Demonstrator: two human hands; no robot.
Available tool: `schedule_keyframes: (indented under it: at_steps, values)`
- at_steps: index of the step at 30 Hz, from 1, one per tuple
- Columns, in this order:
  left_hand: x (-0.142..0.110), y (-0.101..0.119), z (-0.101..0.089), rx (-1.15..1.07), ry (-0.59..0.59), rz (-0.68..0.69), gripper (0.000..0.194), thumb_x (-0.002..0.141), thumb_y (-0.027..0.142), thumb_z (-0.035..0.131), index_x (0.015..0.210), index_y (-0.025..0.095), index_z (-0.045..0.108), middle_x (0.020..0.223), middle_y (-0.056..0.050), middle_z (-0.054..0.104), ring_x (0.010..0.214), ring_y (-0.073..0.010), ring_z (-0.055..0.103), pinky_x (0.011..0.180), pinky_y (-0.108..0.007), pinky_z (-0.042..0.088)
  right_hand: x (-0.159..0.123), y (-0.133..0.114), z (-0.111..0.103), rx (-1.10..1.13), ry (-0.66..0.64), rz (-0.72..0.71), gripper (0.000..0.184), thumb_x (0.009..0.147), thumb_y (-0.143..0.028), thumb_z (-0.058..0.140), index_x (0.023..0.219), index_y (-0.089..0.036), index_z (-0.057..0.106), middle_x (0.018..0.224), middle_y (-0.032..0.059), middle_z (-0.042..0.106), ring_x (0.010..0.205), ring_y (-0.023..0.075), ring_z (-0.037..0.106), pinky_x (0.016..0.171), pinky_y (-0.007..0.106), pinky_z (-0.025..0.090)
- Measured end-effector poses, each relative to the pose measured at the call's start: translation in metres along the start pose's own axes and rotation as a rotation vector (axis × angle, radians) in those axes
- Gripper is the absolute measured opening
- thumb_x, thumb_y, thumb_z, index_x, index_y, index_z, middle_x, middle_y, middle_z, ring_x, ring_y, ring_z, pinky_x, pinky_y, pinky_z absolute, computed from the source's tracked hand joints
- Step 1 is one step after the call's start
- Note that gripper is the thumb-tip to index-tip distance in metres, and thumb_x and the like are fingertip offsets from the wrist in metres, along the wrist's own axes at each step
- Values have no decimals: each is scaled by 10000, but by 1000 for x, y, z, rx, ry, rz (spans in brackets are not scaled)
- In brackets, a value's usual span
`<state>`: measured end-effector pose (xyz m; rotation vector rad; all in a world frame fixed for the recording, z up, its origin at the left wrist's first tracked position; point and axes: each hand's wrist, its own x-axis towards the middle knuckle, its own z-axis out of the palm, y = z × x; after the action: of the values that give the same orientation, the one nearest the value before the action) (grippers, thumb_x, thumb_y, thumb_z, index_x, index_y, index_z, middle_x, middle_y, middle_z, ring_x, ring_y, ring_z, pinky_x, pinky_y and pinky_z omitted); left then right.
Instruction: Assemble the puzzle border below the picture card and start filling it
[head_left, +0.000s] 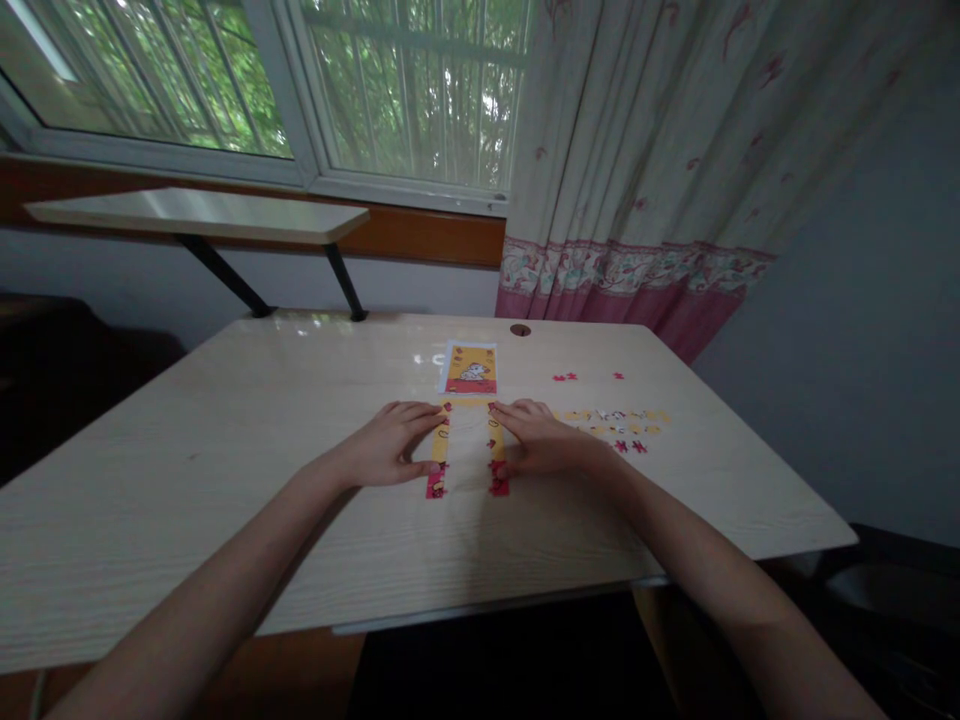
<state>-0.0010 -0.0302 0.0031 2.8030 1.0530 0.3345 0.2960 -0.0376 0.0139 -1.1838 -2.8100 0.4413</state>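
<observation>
Our bare forearms (232, 570) reach over the near edge of the desk (262, 420), ending in hands held apart from each other. Far to the left, beyond our left hand (394, 440), a raised shelf (202, 215) stands on black legs. That hand is spread, fingertips at the far end of the left strip (440, 445) and thumb by its red near part. It belongs to a jigsaw border lying between our hands: two side strips run lengthwise away from us, joined at the far end by a yellow strip (469, 402), the gap facing us. Just past our fingertips lies a picture card (471, 371), red edge toward us. Our right hand (544, 440), likewise spread, touches the right strip (496, 443). To its right are loose pieces (615, 416) in rows, with red pieces (559, 378) farther off.
</observation>
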Motion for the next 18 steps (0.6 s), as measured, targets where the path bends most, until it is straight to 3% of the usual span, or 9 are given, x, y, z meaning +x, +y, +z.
schedule_keyframes:
  at_steps: [4, 8, 13, 18]
  values:
    - [1, -5, 1, -4, 42, 11, 668, 833, 646, 490, 1310, 178, 485, 1325, -168, 535, 1205, -326, 501, 997, -503, 392, 2, 1, -5, -14, 30, 4, 862, 809, -647, 526, 1468, -137, 306, 1502, 144, 335, 1318, 314, 294, 1088, 460, 230]
    - [8, -15, 5, 49, 112, -73, 662, 873, 649, 406, 1328, 169, 440, 1347, -178, 508, 1231, -319, 478, 1016, -499, 372, 11, 6, -8, -24, 81, 92, 689, 930, -569, 336, 1482, -160, 279, 1525, 99, 308, 1310, 311, 295, 1076, 474, 240]
    - [21, -23, 15, 116, 109, -204, 597, 942, 594, 258, 1321, 176, 454, 1381, -161, 480, 1252, -314, 450, 1010, -507, 364, 24, 10, -3, -69, 101, 138, 645, 952, -543, 276, 1476, -168, 295, 1519, 84, 327, 1281, 315, 325, 1046, 481, 257]
    - [24, -25, 21, 147, 99, -221, 574, 957, 571, 222, 1313, 203, 483, 1361, -136, 502, 1238, -301, 455, 998, -499, 366, 27, 8, 0, -82, 119, 148, 629, 952, -548, 275, 1449, -171, 355, 1472, 93, 409, 1250, 310, 360, 1024, 473, 266]
